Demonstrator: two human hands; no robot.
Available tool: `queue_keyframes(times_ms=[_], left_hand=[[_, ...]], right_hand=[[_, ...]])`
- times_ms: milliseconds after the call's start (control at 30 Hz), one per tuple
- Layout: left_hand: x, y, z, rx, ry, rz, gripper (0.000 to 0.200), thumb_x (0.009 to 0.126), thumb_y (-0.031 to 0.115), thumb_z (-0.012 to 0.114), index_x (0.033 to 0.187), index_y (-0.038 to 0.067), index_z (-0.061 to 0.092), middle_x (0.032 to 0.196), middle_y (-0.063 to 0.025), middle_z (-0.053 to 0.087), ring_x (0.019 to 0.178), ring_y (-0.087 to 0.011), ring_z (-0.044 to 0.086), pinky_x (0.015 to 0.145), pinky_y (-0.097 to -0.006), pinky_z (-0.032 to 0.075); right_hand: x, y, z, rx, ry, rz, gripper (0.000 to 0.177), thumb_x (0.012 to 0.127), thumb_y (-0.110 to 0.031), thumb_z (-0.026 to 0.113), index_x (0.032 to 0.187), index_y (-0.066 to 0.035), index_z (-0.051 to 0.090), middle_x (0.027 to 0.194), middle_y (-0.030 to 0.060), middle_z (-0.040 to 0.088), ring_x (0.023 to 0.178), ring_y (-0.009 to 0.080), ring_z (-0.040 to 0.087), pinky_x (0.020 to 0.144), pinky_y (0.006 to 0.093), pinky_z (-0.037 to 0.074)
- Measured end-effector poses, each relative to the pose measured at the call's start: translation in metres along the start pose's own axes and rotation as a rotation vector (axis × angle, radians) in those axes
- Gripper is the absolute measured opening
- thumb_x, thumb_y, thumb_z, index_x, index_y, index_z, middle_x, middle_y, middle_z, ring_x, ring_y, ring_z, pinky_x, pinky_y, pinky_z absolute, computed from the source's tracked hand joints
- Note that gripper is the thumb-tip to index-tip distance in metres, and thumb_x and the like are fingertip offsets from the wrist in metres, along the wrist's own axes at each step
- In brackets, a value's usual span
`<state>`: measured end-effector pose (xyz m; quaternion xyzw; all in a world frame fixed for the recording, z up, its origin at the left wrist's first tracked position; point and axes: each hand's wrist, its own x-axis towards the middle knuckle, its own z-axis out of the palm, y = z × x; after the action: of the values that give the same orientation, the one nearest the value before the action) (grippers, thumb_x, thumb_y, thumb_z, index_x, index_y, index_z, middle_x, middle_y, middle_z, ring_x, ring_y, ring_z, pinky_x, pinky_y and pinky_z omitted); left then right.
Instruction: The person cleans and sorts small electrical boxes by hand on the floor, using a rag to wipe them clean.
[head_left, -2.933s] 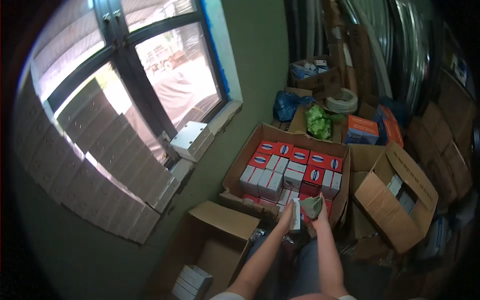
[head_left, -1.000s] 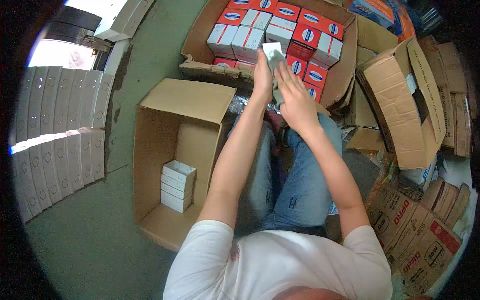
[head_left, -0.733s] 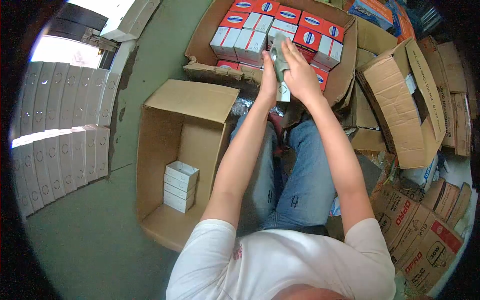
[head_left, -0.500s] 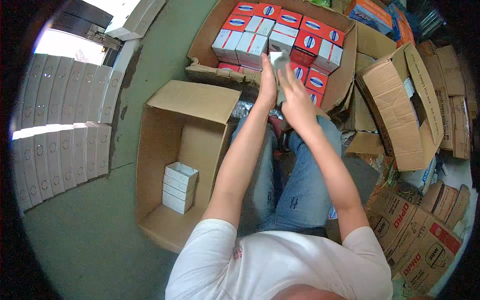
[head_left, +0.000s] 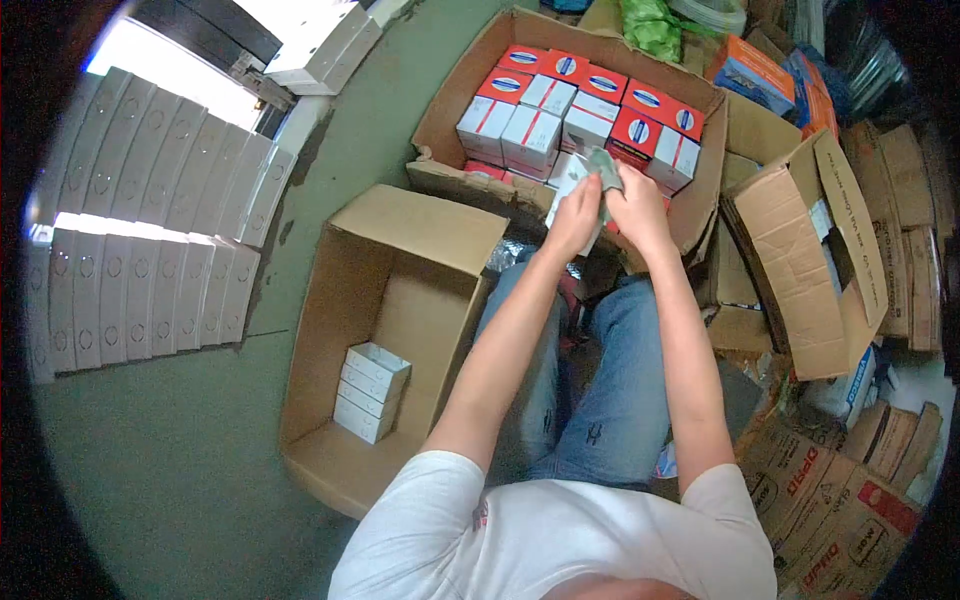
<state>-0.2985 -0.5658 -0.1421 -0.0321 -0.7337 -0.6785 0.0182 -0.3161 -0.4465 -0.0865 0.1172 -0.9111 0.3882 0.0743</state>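
My left hand [head_left: 574, 216] is closed on a flat white piece [head_left: 566, 182] that looks like a slim carton. Right beside it, my right hand [head_left: 638, 208] is closed around a small grey-green piece [head_left: 602, 163], whose exact kind I cannot tell. Both hands are close together above my knees, at the near edge of a large open carton [head_left: 462, 185]. Inside that carton stand red-and-white boxes [head_left: 533, 128] in rows. To the left, a second open carton [head_left: 420, 222] holds a short stack of small white boxes [head_left: 371, 392].
Two long rows of white boxes [head_left: 150, 295] stand on the green floor [head_left: 180, 440] at the left. More white boxes [head_left: 325, 50] lie at the top left. An open carton [head_left: 800, 255] and flattened cardboard [head_left: 830, 500] crowd the right side, with a green plastic bag [head_left: 652, 28] at the back.
My hands have gone from flat palms around the white piece to closed grips, with the grey-green piece now showing at the right fingers. The camera view has shifted a little.
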Motion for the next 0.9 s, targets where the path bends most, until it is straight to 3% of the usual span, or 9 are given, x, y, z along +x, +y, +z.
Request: queue_keyframes(times_ms=[167, 233, 300, 333, 433, 600, 700, 800, 900], left_hand=[[-0.007, 0.010, -0.001, 0.166, -0.087, -0.020, 0.047, 0.097, 0.042, 0.035, 0.108, 0.000, 0.054, 0.088, -0.0284, 0.061, 0.089, -0.0402, 0.060, 0.077, -0.0420, 0.045], [-0.012, 0.021, -0.003, 0.311, -0.224, -0.016, 0.045, 0.097, 0.041, 0.037, 0.105, -0.001, 0.052, 0.079, -0.0273, 0.060, 0.079, -0.0355, 0.062, 0.071, -0.0418, 0.045], [-0.017, 0.023, 0.004, 0.283, -0.157, 0.010, 0.038, 0.093, 0.038, 0.046, 0.101, 0.001, 0.052, 0.071, -0.0254, 0.057, 0.068, -0.0380, 0.059, 0.062, -0.0438, 0.043], [-0.016, 0.021, 0.005, 0.299, -0.161, 0.025, 0.038, 0.093, 0.038, 0.046, 0.100, 0.001, 0.052, 0.071, -0.0245, 0.058, 0.068, -0.0380, 0.060, 0.062, -0.0437, 0.043], [-0.014, 0.029, 0.006, 0.317, -0.191, 0.057, 0.036, 0.091, 0.037, 0.051, 0.095, 0.001, 0.052, 0.072, -0.0239, 0.058, 0.075, -0.0401, 0.061, 0.066, -0.0444, 0.045], [-0.013, 0.031, 0.021, 0.335, -0.230, 0.155, 0.035, 0.088, 0.037, 0.055, 0.088, 0.002, 0.050, 0.076, -0.0263, 0.059, 0.077, -0.0443, 0.059, 0.066, -0.0476, 0.046], [-0.011, 0.036, 0.020, 0.365, -0.298, 0.141, 0.037, 0.089, 0.039, 0.052, 0.087, 0.003, 0.049, 0.069, -0.0256, 0.059, 0.069, -0.0438, 0.059, 0.063, -0.0493, 0.047], [-0.011, 0.036, 0.025, 0.427, -0.315, 0.192, 0.035, 0.089, 0.039, 0.053, 0.087, 0.004, 0.050, 0.067, -0.0253, 0.059, 0.066, -0.0430, 0.060, 0.061, -0.0495, 0.047], [-0.006, 0.042, 0.030, 0.252, -0.165, 0.247, 0.030, 0.088, 0.032, 0.057, 0.083, 0.003, 0.049, 0.071, -0.0242, 0.060, 0.068, -0.0421, 0.060, 0.059, -0.0478, 0.047]], right_hand=[[-0.001, 0.019, 0.006, 0.196, -0.016, 0.146, 0.031, 0.082, -0.020, 0.044, 0.104, -0.001, 0.058, 0.094, 0.0268, 0.060, 0.089, 0.0438, 0.057, 0.077, 0.0476, 0.045], [0.010, 0.054, 0.009, 0.095, 0.033, 0.010, 0.036, 0.089, -0.028, 0.037, 0.080, 0.002, 0.056, 0.079, 0.0231, 0.061, 0.072, 0.0394, 0.059, 0.069, 0.0497, 0.042], [0.018, 0.053, 0.001, 0.419, -0.045, 0.274, 0.041, 0.092, -0.030, 0.034, 0.081, 0.002, 0.057, 0.076, 0.0139, 0.063, 0.071, 0.0250, 0.058, 0.069, 0.0426, 0.043], [0.028, 0.073, 0.000, 0.418, -0.278, 0.313, 0.043, 0.093, -0.033, 0.034, 0.093, 0.001, 0.061, 0.083, 0.0077, 0.063, 0.078, 0.0165, 0.055, 0.074, 0.0355, 0.043], [0.033, 0.062, 0.007, 0.617, -0.303, 0.280, 0.049, 0.092, -0.037, 0.034, 0.101, 0.002, 0.061, 0.093, 0.0091, 0.064, 0.086, 0.0168, 0.056, 0.079, 0.0326, 0.043], [0.052, 0.073, -0.010, 0.364, -0.404, 0.372, 0.049, 0.093, -0.039, 0.036, 0.100, 0.003, 0.061, 0.093, 0.0079, 0.064, 0.082, 0.0169, 0.058, 0.077, 0.0305, 0.045], [0.044, 0.089, -0.008, 0.622, -0.328, 0.512, 0.035, 0.093, -0.033, 0.038, 0.095, -0.005, 0.060, 0.090, 0.0040, 0.059, 0.077, 0.0108, 0.054, 0.071, 0.0264, 0.045], [0.032, 0.075, -0.012, 1.200, -0.279, 0.686, 0.035, 0.092, -0.029, 0.042, 0.104, -0.003, 0.061, 0.091, 0.0074, 0.064, 0.077, 0.0180, 0.063, 0.071, 0.0299, 0.052], [0.022, 0.094, 0.003, 1.421, -0.187, 0.475, 0.038, 0.094, -0.032, 0.043, 0.113, -0.002, 0.056, 0.103, 0.0087, 0.064, 0.090, 0.0206, 0.063, 0.078, 0.0335, 0.052]])
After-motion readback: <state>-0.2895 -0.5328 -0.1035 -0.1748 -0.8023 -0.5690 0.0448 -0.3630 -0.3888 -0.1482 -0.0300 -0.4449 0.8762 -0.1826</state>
